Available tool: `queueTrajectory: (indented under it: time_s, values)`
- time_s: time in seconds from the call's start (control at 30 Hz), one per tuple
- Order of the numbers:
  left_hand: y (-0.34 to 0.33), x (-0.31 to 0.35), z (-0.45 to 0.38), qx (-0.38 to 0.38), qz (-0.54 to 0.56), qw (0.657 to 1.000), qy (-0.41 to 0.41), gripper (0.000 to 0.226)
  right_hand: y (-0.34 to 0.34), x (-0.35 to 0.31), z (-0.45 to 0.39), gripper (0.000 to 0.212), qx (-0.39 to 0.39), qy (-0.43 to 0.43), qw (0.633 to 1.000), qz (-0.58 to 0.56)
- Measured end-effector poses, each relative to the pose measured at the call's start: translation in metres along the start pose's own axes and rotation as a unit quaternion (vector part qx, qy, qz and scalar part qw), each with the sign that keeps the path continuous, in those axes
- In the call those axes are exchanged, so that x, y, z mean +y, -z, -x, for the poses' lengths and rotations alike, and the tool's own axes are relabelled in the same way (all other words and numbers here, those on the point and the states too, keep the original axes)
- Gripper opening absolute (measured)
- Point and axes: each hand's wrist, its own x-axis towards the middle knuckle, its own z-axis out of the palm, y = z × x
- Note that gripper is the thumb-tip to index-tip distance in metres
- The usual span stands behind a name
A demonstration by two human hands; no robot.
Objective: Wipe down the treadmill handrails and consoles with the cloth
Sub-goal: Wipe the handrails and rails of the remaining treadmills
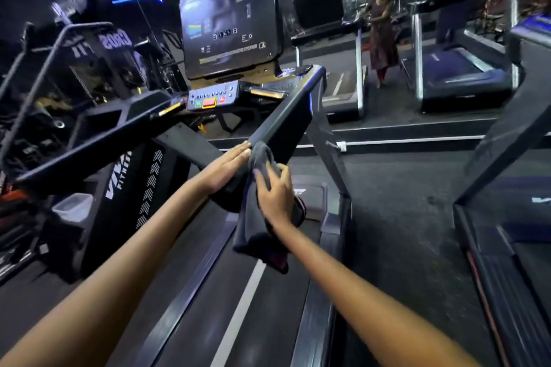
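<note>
- right hand (275,191) presses grey cloth (259,217) on near end of right handrail (286,116) — fingers relaxed
- left hand (228,167) flat on rail, holding nothing
- console (213,98), screen (229,27) ahead — likely still unwiped

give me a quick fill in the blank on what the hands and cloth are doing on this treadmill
1. The right hand presses the grey ____ against the handrail.
2. The left hand lies flat on the handrail, its fingers ____.
3. The widest button on the control panel, framed in yellow, is ____.

Missing words: cloth; straight; red
</note>
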Motion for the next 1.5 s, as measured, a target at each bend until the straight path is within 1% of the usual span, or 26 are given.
queueTrajectory:
  time_s: [0.07,0.13,0.2,0.3,0.33,0.37,0.47,0.53,0.6,0.67,0.7,0.73,0.77,0.8,0.83,0.93,1.0,1.07,1.17,1.23,1.3,1.4,1.5]
  values:
    - [-0.001,-0.007,0.002,0.005,0.024,1.0,-0.004,0.043,-0.002,0.004,0.026,0.058,0.005,0.059,0.998,-0.006]
    - [-0.002,-0.011,-0.002,-0.008,0.001,1.0,-0.012,0.044,-0.003,0.014,0.036,0.06,0.003,0.066,0.997,-0.025]
    - [0.0,-0.011,-0.006,-0.021,-0.039,0.999,-0.021,0.048,-0.007,0.02,0.014,0.061,0.022,0.05,0.998,-0.029]
    - [0.003,-0.014,-0.009,-0.029,-0.099,0.995,-0.016,0.057,-0.012,0.021,-0.026,0.065,0.039,-0.01,0.999,-0.025]
    - [0.003,-0.014,-0.009,-0.032,-0.123,0.992,-0.018,0.058,-0.012,0.02,-0.033,0.065,0.041,-0.011,0.999,-0.022]
    - [0.003,-0.013,-0.01,-0.034,-0.151,0.988,-0.016,0.059,-0.013,0.02,-0.034,0.062,0.043,0.0,0.999,-0.016]
    - [-0.004,-0.007,-0.009,-0.017,-0.247,0.969,0.005,0.062,-0.01,0.033,-0.019,0.049,0.036,0.09,0.995,-0.016]
    - [-0.014,0.0,-0.008,0.017,-0.31,0.95,0.034,0.062,-0.008,0.045,-0.012,0.045,0.007,0.134,0.991,-0.017]
    - [-0.031,0.01,-0.002,0.08,-0.391,0.913,0.083,0.059,-0.008,0.057,-0.028,0.039,-0.009,0.161,0.987,-0.009]
    - [-0.052,0.017,0.004,0.132,-0.486,0.854,0.131,0.057,-0.009,0.062,-0.054,0.042,-0.002,0.144,0.99,-0.002]
    - [-0.06,0.019,0.004,0.137,-0.516,0.831,0.157,0.055,-0.01,0.063,-0.07,0.047,0.003,0.119,0.993,0.0]
    - [-0.066,0.019,0.004,0.143,-0.533,0.815,0.176,0.054,-0.011,0.062,-0.084,0.05,0.007,0.094,0.996,0.005]
    - [-0.069,0.018,0.003,0.157,-0.546,0.802,0.184,0.053,-0.01,0.061,-0.093,0.053,0.008,0.079,0.997,0.012]
    - [-0.069,0.018,0.002,0.172,-0.553,0.794,0.184,0.052,-0.008,0.06,-0.096,0.052,0.006,0.082,0.996,0.019]
    - [-0.07,0.015,0.001,0.185,-0.557,0.79,0.179,0.051,-0.007,0.06,-0.093,0.05,0.003,0.107,0.994,0.023]
    - [-0.073,0.013,0.001,0.219,-0.564,0.781,0.157,0.053,0.0,0.071,-0.076,0.047,-0.036,0.22,0.974,0.04]
    - [-0.074,0.012,0.001,0.249,-0.569,0.771,0.14,0.056,0.001,0.082,-0.082,0.048,-0.052,0.254,0.964,0.056]
    - [-0.076,0.009,0.0,0.273,-0.576,0.76,0.127,0.056,-0.002,0.088,-0.099,0.047,-0.043,0.237,0.969,0.061]
    - [-0.077,0.009,-0.001,0.294,-0.578,0.752,0.123,0.055,-0.01,0.084,-0.125,0.042,0.001,0.162,0.985,0.065]
    - [-0.078,0.008,-0.003,0.304,-0.579,0.747,0.125,0.054,-0.011,0.077,-0.121,0.042,0.019,0.15,0.986,0.071]
    - [-0.08,0.008,-0.006,0.317,-0.578,0.74,0.133,0.052,-0.009,0.074,-0.103,0.044,0.007,0.195,0.978,0.078]
    - [-0.087,0.01,-0.013,0.322,-0.585,0.727,0.159,0.051,-0.001,0.086,-0.089,0.048,-0.048,0.272,0.958,0.082]
    - [-0.099,0.012,-0.018,0.301,-0.624,0.695,0.194,0.055,0.001,0.096,-0.106,0.047,-0.074,0.296,0.95,0.074]
